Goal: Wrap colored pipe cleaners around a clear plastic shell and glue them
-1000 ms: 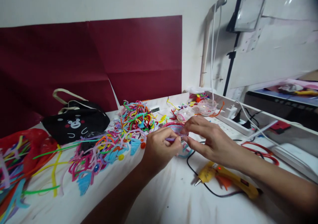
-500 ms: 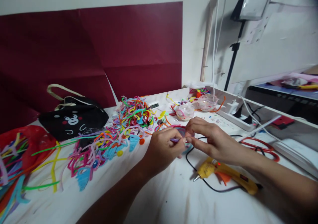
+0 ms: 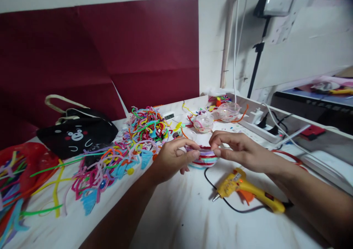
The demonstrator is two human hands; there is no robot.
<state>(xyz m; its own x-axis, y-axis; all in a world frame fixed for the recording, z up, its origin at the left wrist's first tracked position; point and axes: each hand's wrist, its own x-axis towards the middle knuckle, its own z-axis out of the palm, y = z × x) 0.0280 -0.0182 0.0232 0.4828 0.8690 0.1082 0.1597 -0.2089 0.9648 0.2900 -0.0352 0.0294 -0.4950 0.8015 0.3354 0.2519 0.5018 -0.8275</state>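
Note:
A round bowl-like piece (image 3: 204, 160) with purple, red, white and teal bands sits on the white table between my hands. My left hand (image 3: 175, 155) is at its left rim, thumb and index finger pinched near the purple band; what lies between the fingertips is too small to make out. At the right rim my right hand (image 3: 238, 149) has its thumb and fingertips close together, and what they hold, if anything, is hidden. The yellow glue gun (image 3: 245, 190) lies just in front of my right hand, its nozzle pointing left.
A heap of colourful pipe cleaners (image 3: 147, 127) spreads leftward beside a black bag (image 3: 78, 137) and a red plastic bag (image 3: 44, 164). Behind my hands are two clear decorated bowls (image 3: 203, 123). A power strip (image 3: 261, 129) and cables lie at right; the glue gun's black cord loops across the table.
My hands have moved apart, uncovering the banded bowl between them. The purple strip seen in my left hand no longer shows there. The view has shifted slightly.

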